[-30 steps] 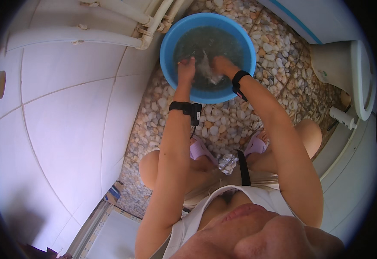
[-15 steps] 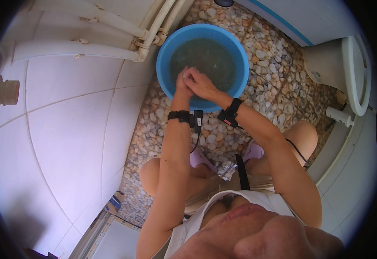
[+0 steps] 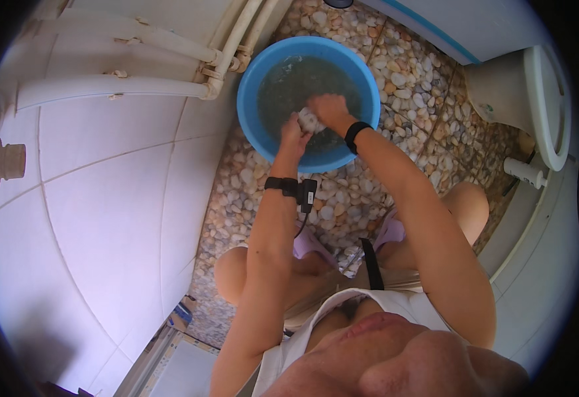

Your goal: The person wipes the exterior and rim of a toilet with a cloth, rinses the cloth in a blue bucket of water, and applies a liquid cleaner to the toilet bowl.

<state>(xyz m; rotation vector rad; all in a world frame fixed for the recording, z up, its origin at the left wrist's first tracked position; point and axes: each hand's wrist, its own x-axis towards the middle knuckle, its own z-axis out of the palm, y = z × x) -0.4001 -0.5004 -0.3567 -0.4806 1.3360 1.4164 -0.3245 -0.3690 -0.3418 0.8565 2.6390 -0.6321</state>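
A blue round basin (image 3: 249, 135) of murky water (image 3: 279, 86) stands in front of me. Over its near side, both hands hold a small, crumpled, whitish bundle that looks like wet cloth (image 3: 310, 121). My left hand (image 3: 294, 130) grips its left side, fingers closed around it. On the other side, my right hand (image 3: 333, 110) is curled into a fist against it; the fingertips are hidden. The bundle is too bunched up for me to tell its exact kind.
Pebble-patterned floor (image 3: 412, 99) surrounds the basin. White pipes (image 3: 137, 85) run along the tiled wall (image 3: 104, 225) at left. A white toilet (image 3: 537, 106) stands at right, with a white bottle (image 3: 525, 173) near it. My purple shoes (image 3: 390, 231) are just below the basin.
My hands, clasped together half a second ago, have come apart. The right hand has turned and moved right, and the whitish cloth now shows between them.
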